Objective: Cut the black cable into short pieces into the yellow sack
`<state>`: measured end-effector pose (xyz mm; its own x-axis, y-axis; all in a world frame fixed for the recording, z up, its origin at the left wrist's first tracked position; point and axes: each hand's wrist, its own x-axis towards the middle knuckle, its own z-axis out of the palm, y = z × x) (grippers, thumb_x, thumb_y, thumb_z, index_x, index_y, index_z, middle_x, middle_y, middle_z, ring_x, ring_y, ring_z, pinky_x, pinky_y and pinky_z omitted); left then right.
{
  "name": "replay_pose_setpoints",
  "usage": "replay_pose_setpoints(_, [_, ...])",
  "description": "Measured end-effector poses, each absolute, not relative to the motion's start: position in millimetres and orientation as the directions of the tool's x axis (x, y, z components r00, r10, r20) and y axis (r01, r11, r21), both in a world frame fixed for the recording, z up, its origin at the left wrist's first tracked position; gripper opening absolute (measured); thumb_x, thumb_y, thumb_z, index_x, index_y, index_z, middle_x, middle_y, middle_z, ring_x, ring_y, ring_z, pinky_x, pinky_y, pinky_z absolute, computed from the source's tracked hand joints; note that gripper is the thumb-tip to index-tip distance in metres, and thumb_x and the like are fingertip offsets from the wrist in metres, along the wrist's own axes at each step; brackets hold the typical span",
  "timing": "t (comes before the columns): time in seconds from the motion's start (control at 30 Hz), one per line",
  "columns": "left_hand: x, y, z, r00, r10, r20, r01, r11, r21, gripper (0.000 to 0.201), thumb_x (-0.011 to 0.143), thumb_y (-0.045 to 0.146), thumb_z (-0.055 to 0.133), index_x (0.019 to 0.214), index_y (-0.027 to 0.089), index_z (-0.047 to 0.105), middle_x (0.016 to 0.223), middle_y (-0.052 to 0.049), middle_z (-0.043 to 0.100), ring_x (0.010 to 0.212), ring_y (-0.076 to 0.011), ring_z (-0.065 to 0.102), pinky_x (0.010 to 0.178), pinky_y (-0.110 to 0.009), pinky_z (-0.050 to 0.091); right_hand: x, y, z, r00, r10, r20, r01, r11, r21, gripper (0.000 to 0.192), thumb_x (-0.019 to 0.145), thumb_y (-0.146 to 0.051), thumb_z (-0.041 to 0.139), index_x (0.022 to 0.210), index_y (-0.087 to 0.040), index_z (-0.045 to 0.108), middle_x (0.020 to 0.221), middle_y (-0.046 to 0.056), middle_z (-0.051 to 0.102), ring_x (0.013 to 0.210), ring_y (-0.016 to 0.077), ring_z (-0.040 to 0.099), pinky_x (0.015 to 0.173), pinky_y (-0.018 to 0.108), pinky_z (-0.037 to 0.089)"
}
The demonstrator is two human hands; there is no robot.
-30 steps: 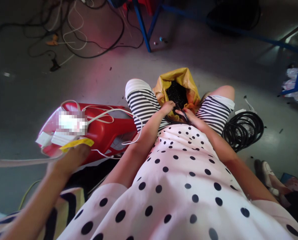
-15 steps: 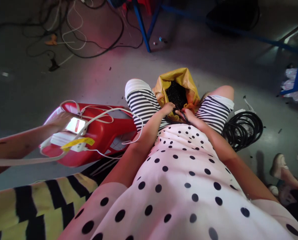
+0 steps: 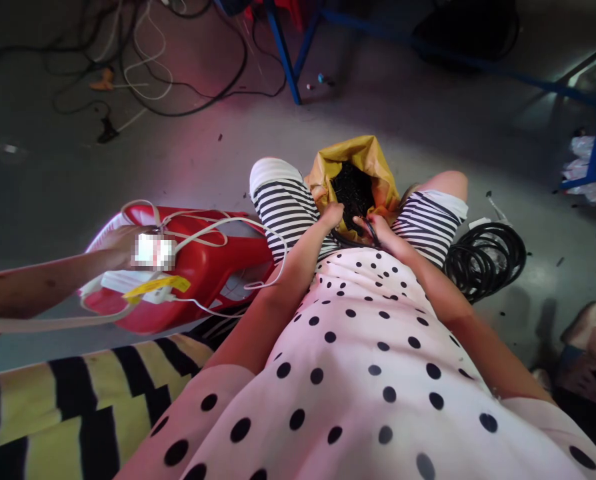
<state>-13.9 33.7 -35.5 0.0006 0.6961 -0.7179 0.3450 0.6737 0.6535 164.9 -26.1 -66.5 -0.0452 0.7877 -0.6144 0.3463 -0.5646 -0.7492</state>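
Your 2 hands meet at the near lip of the yellow bag (image 3: 373, 163) wedged upright between your knees. Your left hand (image 3: 334, 215) rests curled on its rim; your right hand (image 3: 378, 227), equally near, grips a thin black cable (image 3: 371, 231) at the opening.

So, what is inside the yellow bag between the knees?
The bag holds a dark heap of small black pieces. Its lower part is hidden by both hands, so the depth cannot be seen.
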Motion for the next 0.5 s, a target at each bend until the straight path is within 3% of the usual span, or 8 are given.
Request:
replay_pose_setpoints(0.2, [-16.3,30.3,-24.6,0.081,0.685,-0.724,0.174,0.705,0.687,0.019,0.116,0.027,0.046,0.096,0.025,0.050,0.069,0.006,0.050,0.047,-0.0107,0.041,0.052,-0.024,0.032,167.5,-27.5,-50.2,-0.131,0.751,-0.647,0.274,-0.600,-0.752,0.064,0.090,-0.087,0.078,0.097,-0.026,0.060,0.072,0.000,0.055,0.064,0.0196,0.053,0.056,0.035,0.043])
replay_pose_setpoints(0.33, [-16.4,29.5,-20.4,0.106,0.642,-0.759,0.069,0.757,0.650,0.023,0.115,0.028,0.050,0.093,0.025,0.044,0.064,0.009,0.041,0.043,-0.0078,0.030,0.047,-0.022,0.022,169.2,-27.6,-50.3,-0.156,0.755,-0.637,0.288,-0.582,-0.760,0.061,0.094,-0.085,0.076,0.106,-0.026,0.065,0.078,0.002,0.061,0.075,0.0231,0.060,0.064,0.036,0.050])
replay_pose_setpoints(0.5, [-15.2,30.8,-20.1,0.102,0.654,-0.750,0.040,0.750,0.660,0.031,0.113,0.023,0.048,0.084,0.025,0.038,0.061,0.008,0.038,0.043,-0.0071,0.027,0.045,-0.022,0.021,170.1,-25.9,-56.9,-0.158,0.763,-0.627,0.337,-0.555,-0.761,0.055,0.098,-0.079,0.075,0.104,-0.025,0.064,0.077,0.002,0.062,0.080,0.0241,0.059,0.067,0.036,0.050])
